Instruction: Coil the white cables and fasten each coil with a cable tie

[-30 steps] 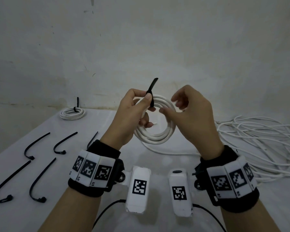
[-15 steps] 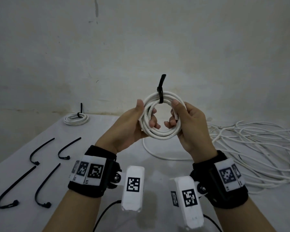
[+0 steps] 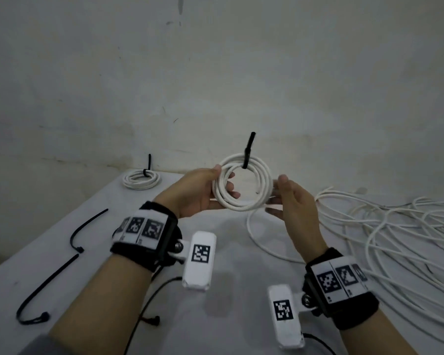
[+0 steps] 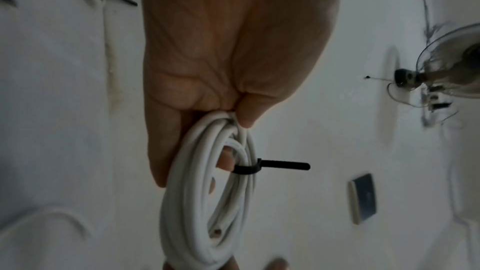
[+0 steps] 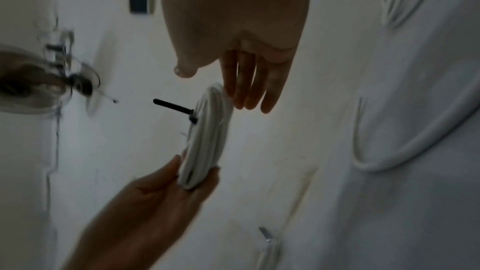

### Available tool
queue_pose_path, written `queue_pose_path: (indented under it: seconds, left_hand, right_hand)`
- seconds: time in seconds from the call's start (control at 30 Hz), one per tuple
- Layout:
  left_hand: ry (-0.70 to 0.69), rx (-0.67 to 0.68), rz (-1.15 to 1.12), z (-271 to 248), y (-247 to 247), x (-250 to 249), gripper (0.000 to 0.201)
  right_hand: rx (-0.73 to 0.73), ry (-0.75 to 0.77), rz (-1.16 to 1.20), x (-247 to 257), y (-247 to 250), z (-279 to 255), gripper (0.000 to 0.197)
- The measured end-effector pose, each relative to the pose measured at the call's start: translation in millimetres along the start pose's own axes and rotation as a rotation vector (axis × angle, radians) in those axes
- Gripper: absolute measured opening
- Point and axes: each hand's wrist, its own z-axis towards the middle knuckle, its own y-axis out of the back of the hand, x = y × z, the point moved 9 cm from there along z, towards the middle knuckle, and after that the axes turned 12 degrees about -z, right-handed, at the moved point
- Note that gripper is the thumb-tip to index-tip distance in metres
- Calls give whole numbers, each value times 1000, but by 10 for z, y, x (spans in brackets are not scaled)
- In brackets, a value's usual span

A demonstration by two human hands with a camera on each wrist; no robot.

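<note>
A white cable coil [image 3: 264,167] is held upright above the table, bound at its top by a black cable tie [image 3: 248,151] whose tail sticks up. My left hand [image 3: 223,179] grips the coil's left side, thumb in front and fingers through the ring. The left wrist view shows the same grip [image 4: 233,141] on the coil [image 4: 192,202], with the tie [image 4: 280,166] cinched round the strands. My right hand [image 3: 276,194] is open beside the coil's right edge, fingers straight. In the right wrist view its fingertips [image 5: 244,102] lie at the coil's rim [image 5: 207,141]; contact is unclear.
A second tied coil [image 3: 141,179] lies at the table's back left. Loose black cable ties [image 3: 87,226] [image 3: 46,285] lie on the left of the grey table [image 3: 228,290]. A heap of loose white cable [image 3: 395,226] fills the right side. A wall stands behind.
Both hands held the coil half a second ago. My right hand has since let go, opened and drawn slightly right, while my left hand keeps the coil and has shifted it a little left.
</note>
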Motion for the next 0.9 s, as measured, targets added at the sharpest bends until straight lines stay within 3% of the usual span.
queue_pose_path:
  seconds: [0.17, 0.33, 0.47, 0.67, 0.73, 0.77, 0.8, 0.87, 0.9]
  left_hand:
    - [88, -235, -12, 466, 830, -162, 42]
    - [189, -488, 12, 796, 1610, -74, 37]
    - [232, -620, 45, 982, 2036, -35, 32]
    - [132, -676, 267, 1237, 2470, -80, 26]
    - [313, -618, 621, 1184, 2423, -2, 31]
    - [209, -599, 916, 1210, 2356, -122, 29]
    - [177, -574, 893, 1174, 2258, -167, 27]
    - [261, -469, 217, 1181, 2135, 0, 37]
    - [270, -378, 80, 1204, 2045, 48, 36]
  right_hand:
    - [78, 38, -340, -499, -26, 123, 9]
    - [241, -11, -627, -808, -122, 138, 15]
    - [314, -37, -676, -957, -182, 106, 14]
    - [299, -45, -604, -1013, -199, 105, 14]
    - [297, -41, -593, -1024, -192, 105, 14]
    - [297, -42, -589, -1029, -188, 104, 13]
    - [295, -44, -584, -1032, -185, 103, 13]
    - [297, -43, -576, -1025, -187, 97, 12]
    - [301, -42, -569, -1021, -193, 91, 11]
